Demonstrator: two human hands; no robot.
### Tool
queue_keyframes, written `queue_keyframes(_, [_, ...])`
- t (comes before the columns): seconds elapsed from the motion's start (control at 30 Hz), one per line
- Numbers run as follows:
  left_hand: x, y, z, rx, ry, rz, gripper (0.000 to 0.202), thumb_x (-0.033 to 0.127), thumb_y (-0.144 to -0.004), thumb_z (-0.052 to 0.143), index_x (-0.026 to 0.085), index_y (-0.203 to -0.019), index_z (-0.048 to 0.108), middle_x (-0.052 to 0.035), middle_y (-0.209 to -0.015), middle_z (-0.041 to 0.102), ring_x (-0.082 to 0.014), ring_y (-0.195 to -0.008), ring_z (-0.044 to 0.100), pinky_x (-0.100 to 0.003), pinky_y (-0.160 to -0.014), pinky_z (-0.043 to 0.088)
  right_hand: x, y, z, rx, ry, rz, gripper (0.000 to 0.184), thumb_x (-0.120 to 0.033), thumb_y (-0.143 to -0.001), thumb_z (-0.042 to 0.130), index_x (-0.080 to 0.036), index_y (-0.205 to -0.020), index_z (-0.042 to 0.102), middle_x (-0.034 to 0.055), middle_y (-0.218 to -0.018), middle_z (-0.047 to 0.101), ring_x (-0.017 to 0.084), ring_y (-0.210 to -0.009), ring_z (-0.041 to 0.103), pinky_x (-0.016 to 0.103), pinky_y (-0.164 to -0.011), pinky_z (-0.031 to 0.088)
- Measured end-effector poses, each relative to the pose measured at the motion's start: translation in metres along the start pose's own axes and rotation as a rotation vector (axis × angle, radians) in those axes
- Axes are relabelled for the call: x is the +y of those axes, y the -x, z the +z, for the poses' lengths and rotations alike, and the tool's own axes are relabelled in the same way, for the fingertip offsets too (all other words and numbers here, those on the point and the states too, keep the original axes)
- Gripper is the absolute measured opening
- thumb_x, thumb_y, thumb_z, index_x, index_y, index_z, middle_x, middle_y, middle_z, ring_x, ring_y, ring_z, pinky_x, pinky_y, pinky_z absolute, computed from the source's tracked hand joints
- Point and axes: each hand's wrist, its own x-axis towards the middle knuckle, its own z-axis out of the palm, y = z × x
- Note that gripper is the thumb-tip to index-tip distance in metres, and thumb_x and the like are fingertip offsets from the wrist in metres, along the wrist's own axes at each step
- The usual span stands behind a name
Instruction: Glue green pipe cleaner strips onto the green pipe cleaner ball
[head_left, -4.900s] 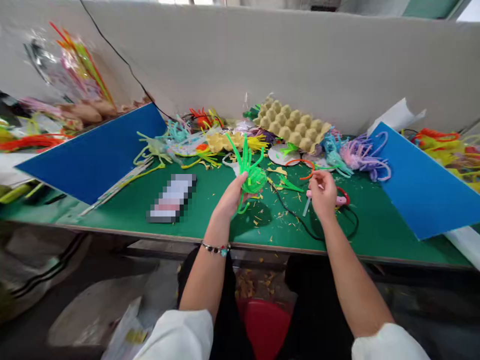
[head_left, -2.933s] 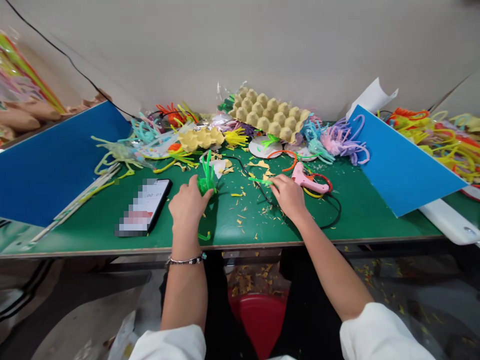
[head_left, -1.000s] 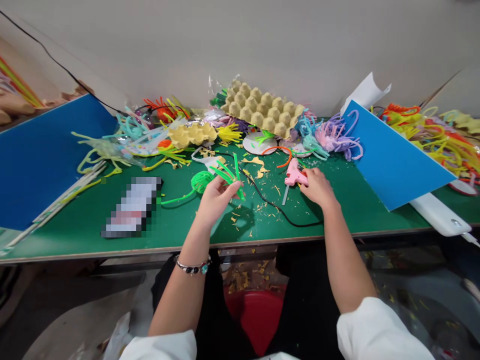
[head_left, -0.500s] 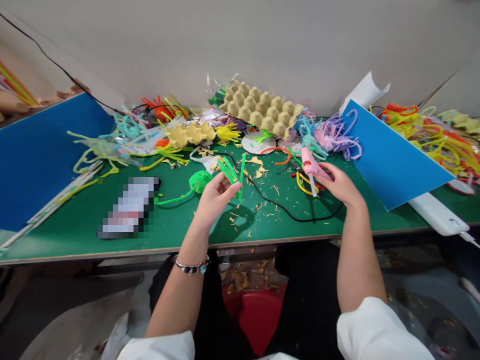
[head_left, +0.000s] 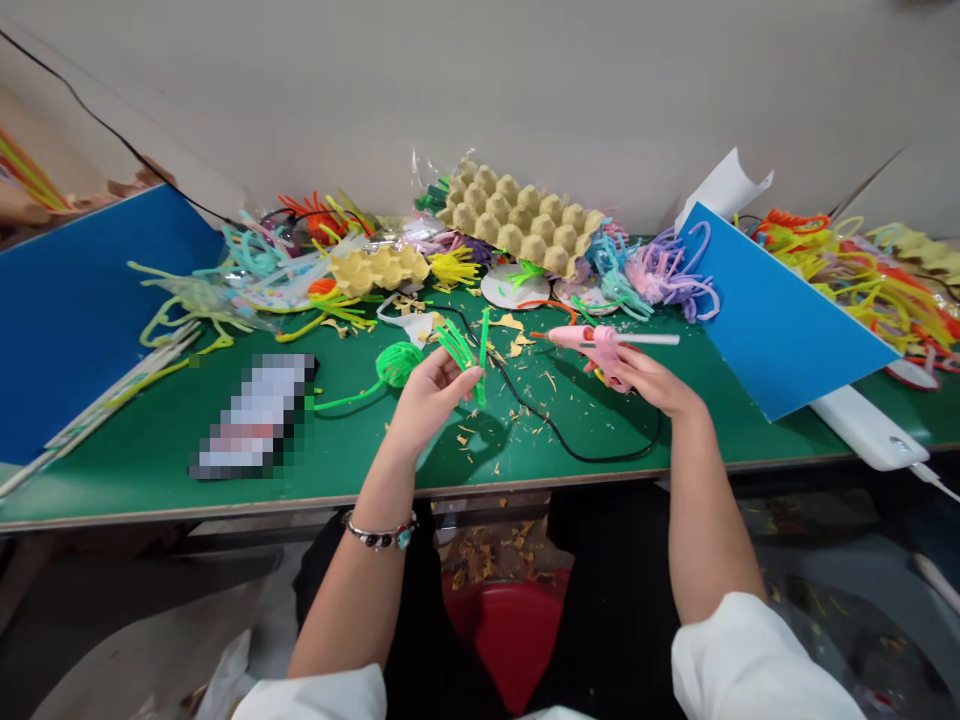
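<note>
Green table (head_left: 225, 490), littered: right hand (head_left: 651, 380) clamped on pink glue gun (head_left: 592, 345), long axis level, nozzle pointing left. Left hand (head_left: 427, 392) pinches green pipe-cleaner pieces (head_left: 465, 350), tips angled up, above the table's middle.

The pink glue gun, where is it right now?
The pink glue gun is in the right hand, lifted just above the green table, right of centre, its nozzle pointing left toward the green pipe cleaners in the left hand.

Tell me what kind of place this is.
Probably a craft workbench: a green-topped table strewn with colourful pipe cleaners, a pink hot-glue gun in the right hand, blue dividers marking off neighbouring stations.
</note>
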Motion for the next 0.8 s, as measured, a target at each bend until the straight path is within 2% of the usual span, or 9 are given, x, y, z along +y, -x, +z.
queue_keyframes(0.07, [0.001, 0.0, 0.001, -0.009, 0.001, 0.0, 0.023, 0.036, -0.07, 0.067, 0.02, -0.067, 0.05, 0.0054, -0.054, 0.05, -0.0094, -0.051, 0.049, -0.021, -0.05, 0.039, -0.001, -0.001, 0.002, 0.004, -0.101, 0.057, 0.051, -0.055, -0.086, 0.056, -0.023, -0.124, 0.063, 0.0061, -0.101, 0.072, 0.012, -0.062, 0.052, 0.024, -0.05, 0.038])
queue_keyframes(0.17, [0.001, -0.001, 0.001, -0.025, -0.002, -0.012, 0.022, 0.035, -0.07, 0.067, 0.02, -0.067, 0.051, 0.0051, -0.054, 0.05, -0.0096, -0.051, 0.048, -0.021, -0.049, 0.039, 0.001, -0.002, 0.003, 0.026, -0.186, 0.133, 0.047, -0.053, -0.081, 0.062, -0.017, -0.111, 0.067, 0.0073, -0.091, 0.072, 0.01, -0.055, 0.045, 0.024, -0.047, 0.032])
queue_keyframes(0.27, [0.001, -0.001, 0.002, -0.034, -0.004, -0.021, 0.021, 0.034, -0.071, 0.067, 0.02, -0.068, 0.052, 0.0049, -0.054, 0.05, -0.01, -0.051, 0.048, -0.022, -0.049, 0.039, 0.006, -0.002, 0.0, 0.001, -0.26, 0.082, 0.045, -0.054, -0.076, 0.065, -0.016, -0.099, 0.069, 0.0086, -0.086, 0.072, 0.011, -0.054, 0.043, 0.025, -0.046, 0.029])
queue_keyframes(0.4, [0.0, -0.001, 0.003, -0.079, -0.009, -0.029, 0.02, 0.034, -0.071, 0.066, 0.02, -0.068, 0.052, 0.0048, -0.055, 0.049, -0.0106, -0.052, 0.05, -0.022, -0.05, 0.039, 0.009, 0.002, -0.007, 0.018, -0.381, -0.015, 0.053, -0.06, -0.076, 0.062, -0.018, -0.107, 0.068, 0.0085, -0.088, 0.072, 0.011, -0.053, 0.043, 0.026, -0.045, 0.029])
queue_keyframes(0.53, [-0.001, 0.0, 0.006, -0.099, -0.004, -0.024, 0.018, 0.033, -0.072, 0.066, 0.02, -0.07, 0.054, 0.0052, -0.055, 0.049, -0.0109, -0.053, 0.05, -0.023, -0.052, 0.04, 0.009, 0.001, -0.005, 0.069, -0.162, 0.043, 0.051, -0.061, -0.073, 0.066, -0.016, -0.097, 0.07, 0.0031, -0.069, 0.064, 0.009, -0.048, 0.04, 0.024, -0.043, 0.028])
queue_keyframes(0.63, [0.0, 0.0, 0.007, -0.108, 0.01, -0.028, 0.017, 0.032, -0.071, 0.067, 0.02, -0.072, 0.055, 0.0056, -0.056, 0.048, -0.0109, -0.053, 0.05, -0.023, -0.053, 0.042, 0.01, -0.004, 0.001, 0.042, 0.055, 0.094, 0.045, -0.058, -0.072, 0.068, -0.016, -0.085, 0.071, -0.0014, -0.055, 0.054, 0.009, -0.047, 0.043, 0.023, -0.043, 0.033])
queue_keyframes(0.7, [0.0, 0.0, 0.007, -0.115, 0.024, -0.031, 0.018, 0.032, -0.071, 0.068, 0.02, -0.071, 0.054, 0.0058, -0.056, 0.047, -0.011, -0.053, 0.05, -0.024, -0.053, 0.043, 0.012, -0.008, 0.005, 0.056, 0.158, 0.098, 0.04, -0.056, -0.074, 0.066, -0.017, -0.085, 0.072, -0.0015, -0.053, 0.054, 0.01, -0.048, 0.047, 0.022, -0.044, 0.038])
queue_keyframes(0.8, [0.0, 0.0, 0.006, -0.105, 0.029, -0.039, 0.019, 0.033, -0.071, 0.069, 0.02, -0.072, 0.055, 0.0055, -0.057, 0.047, -0.0114, -0.054, 0.05, -0.024, -0.053, 0.043, 0.017, -0.01, 0.007, 0.13, 0.253, 0.037, 0.038, -0.05, -0.074, 0.069, -0.021, -0.099, 0.073, 0.0007, -0.064, 0.062, 0.013, -0.052, 0.053, 0.024, -0.044, 0.045])
